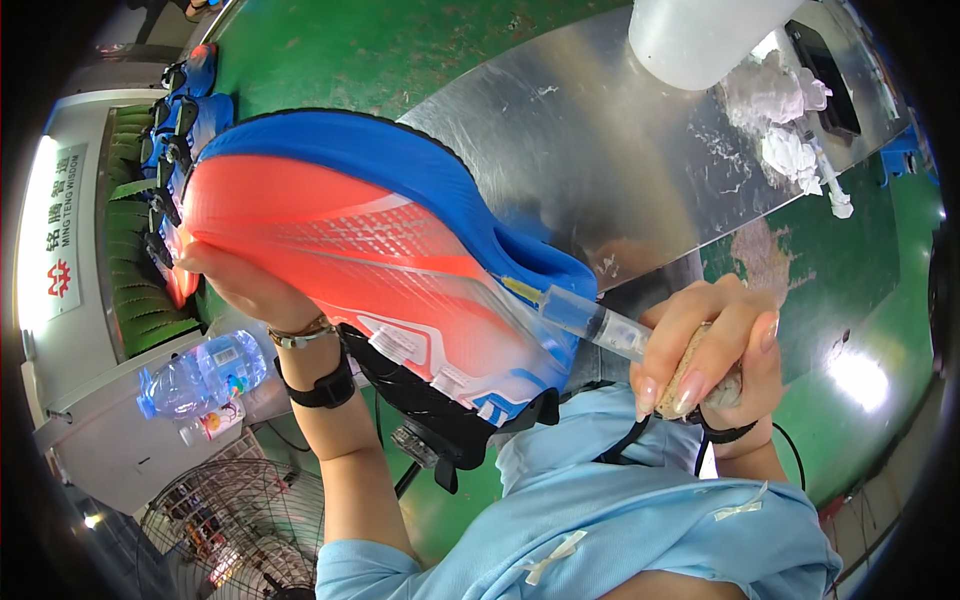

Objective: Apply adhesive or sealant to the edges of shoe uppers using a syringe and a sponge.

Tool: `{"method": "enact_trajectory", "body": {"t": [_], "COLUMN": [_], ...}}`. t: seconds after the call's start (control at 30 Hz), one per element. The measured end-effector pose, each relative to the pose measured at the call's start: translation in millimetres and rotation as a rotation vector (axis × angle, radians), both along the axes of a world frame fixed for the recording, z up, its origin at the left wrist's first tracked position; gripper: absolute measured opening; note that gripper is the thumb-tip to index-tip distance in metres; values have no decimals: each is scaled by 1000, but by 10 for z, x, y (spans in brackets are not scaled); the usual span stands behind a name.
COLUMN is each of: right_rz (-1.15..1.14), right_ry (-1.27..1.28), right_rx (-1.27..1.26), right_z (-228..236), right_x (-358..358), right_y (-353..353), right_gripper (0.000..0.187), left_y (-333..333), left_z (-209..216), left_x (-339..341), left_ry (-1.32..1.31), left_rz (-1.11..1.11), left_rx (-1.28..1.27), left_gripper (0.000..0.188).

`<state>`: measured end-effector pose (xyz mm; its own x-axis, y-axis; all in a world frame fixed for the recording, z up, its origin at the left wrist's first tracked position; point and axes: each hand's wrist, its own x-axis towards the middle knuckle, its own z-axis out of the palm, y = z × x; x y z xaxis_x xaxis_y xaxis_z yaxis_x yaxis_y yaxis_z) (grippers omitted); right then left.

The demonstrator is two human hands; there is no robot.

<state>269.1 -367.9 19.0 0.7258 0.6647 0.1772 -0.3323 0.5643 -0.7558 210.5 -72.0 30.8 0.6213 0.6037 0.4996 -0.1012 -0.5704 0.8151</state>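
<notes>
A sports shoe fills the middle of the head view, tilted with its blue sole upward and its red-orange side facing me. Its black upper part points down. My left hand is wrapped around the shoe's toe end, with the fingers partly hidden by it. In my right hand is a clear syringe with a yellow tip base, closed in by the fingers. The syringe's tip end is close against the lower blue-white edge of the shoe; whether it touches, I cannot tell. A beige pad-like piece is also held in the right palm.
Ahead is a metal table bearing a white bucket, crumpled white paper and a dark flat device. On the left, several similar shoes line a green-slatted conveyor. Plastic bottles and a wire fan stand lower left.
</notes>
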Motion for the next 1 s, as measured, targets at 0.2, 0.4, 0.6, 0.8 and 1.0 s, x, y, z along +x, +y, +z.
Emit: {"method": "enact_trajectory", "body": {"t": [0.2,0.4,0.6,0.8,1.0], "right_rz": [52,57,-29,-66,-45], "right_ry": [-26,-109,-58,-29,20], "right_rx": [-105,-172,-150,-140,-198], "right_z": [-38,-105,-232,-320,-267], "right_x": [-25,-43,-66,-57,-45], "right_y": [-141,-271,-323,-319,-164], "right_gripper": [52,51,47,48,48], "left_y": [239,479,542,518,976], "left_z": [-102,-210,-275,-390,-690], "left_x": [-22,-109,-184,-320,-877], "left_ry": [15,29,33,85,285], "left_rz": [65,129,177,185,220], "left_rx": [-29,-55,-69,-115,-223], "left_gripper": [70,64,58,51,46]}}
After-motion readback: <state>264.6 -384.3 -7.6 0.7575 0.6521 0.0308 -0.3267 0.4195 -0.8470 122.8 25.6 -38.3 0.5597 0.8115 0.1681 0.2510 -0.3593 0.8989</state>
